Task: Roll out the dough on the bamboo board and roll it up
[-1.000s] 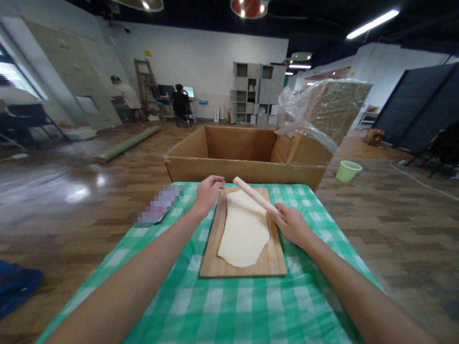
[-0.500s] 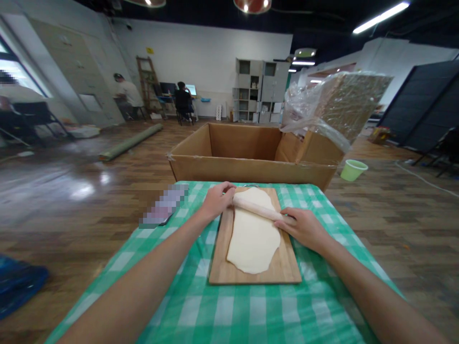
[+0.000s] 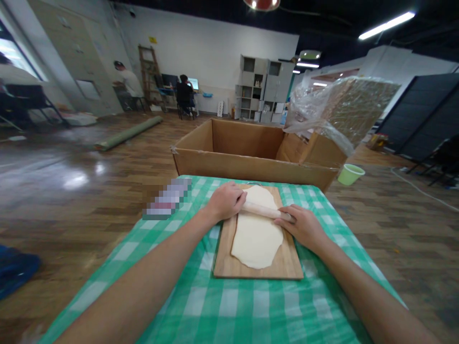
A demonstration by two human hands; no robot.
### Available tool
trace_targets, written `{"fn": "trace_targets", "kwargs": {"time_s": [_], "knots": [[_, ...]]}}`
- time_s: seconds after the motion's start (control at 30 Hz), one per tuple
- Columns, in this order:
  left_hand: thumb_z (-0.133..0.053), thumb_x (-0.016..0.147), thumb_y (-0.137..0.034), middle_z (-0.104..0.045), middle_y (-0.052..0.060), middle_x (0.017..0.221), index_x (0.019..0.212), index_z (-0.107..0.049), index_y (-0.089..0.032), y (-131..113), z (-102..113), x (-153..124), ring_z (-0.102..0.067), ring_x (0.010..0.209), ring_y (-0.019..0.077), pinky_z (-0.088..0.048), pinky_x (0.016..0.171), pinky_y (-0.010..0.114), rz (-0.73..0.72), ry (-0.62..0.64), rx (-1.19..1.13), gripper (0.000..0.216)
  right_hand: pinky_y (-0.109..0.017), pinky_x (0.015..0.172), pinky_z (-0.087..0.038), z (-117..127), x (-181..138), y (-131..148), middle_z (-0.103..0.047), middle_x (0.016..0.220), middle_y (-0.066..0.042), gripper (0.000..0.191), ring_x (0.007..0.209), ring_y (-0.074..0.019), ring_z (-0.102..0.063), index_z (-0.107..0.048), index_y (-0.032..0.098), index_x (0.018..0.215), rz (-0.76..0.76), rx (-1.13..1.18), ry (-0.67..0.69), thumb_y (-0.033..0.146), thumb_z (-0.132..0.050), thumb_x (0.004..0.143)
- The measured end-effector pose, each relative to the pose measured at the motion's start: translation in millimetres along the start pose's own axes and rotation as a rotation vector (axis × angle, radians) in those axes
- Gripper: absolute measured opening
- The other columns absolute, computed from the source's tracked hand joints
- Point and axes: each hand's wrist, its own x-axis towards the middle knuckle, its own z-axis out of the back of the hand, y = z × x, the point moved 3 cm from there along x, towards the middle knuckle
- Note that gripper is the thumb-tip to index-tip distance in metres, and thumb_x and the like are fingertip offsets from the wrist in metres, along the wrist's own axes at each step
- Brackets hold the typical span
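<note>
A flat sheet of pale dough (image 3: pixel 256 234) lies on a wooden board (image 3: pixel 258 265) on a table with a green and white checked cloth (image 3: pixel 229 306). A wooden rolling pin (image 3: pixel 263 210) rests across the far part of the dough. My left hand (image 3: pixel 225 200) is closed over the pin's left end. My right hand (image 3: pixel 304 227) is closed on its right end.
A large open cardboard box (image 3: pixel 251 157) stands just past the table's far edge, with a plastic-wrapped bundle (image 3: pixel 344 107) on its right side. A blurred flat object (image 3: pixel 167 203) lies on the cloth at the left. A green bucket (image 3: pixel 349 174) stands on the wooden floor. Two people sit far back.
The rolling pin came down from a raised, tilted position to lie across the dough. My left hand moved right onto its left end and closed; both hands came slightly toward me.
</note>
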Motion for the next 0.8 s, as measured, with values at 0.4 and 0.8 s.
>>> {"fn": "trace_targets", "kwargs": {"time_s": [0.4,0.8], "knots": [[-0.039,0.105,-0.041,-0.076,0.016,0.092,0.092,-0.077,-0.012,-4,-11,-5,-0.073,0.098,0.0290,-0.051,0.091,0.039,0.261,0.172,0.106,0.049,-0.043,0.105,-0.046,3,7,16,-0.068,0.129,-0.015,0.049,0.119,-0.0314,-0.064,-0.056,0.023,0.151,-0.023,-0.274,0.103,0.042,-0.041,0.108],[-0.036,0.108,-0.040,-0.068,0.015,0.128,0.120,-0.067,-0.015,-29,-13,-3,-0.059,0.125,0.0277,-0.042,0.112,0.044,0.010,-0.031,0.144,0.042,-0.049,0.126,-0.028,-8,53,15,-0.050,0.160,-0.010,0.066,0.155,-0.0276,-0.034,-0.049,0.018,0.157,0.120,-0.370,0.211,0.048,-0.011,0.111]]}}
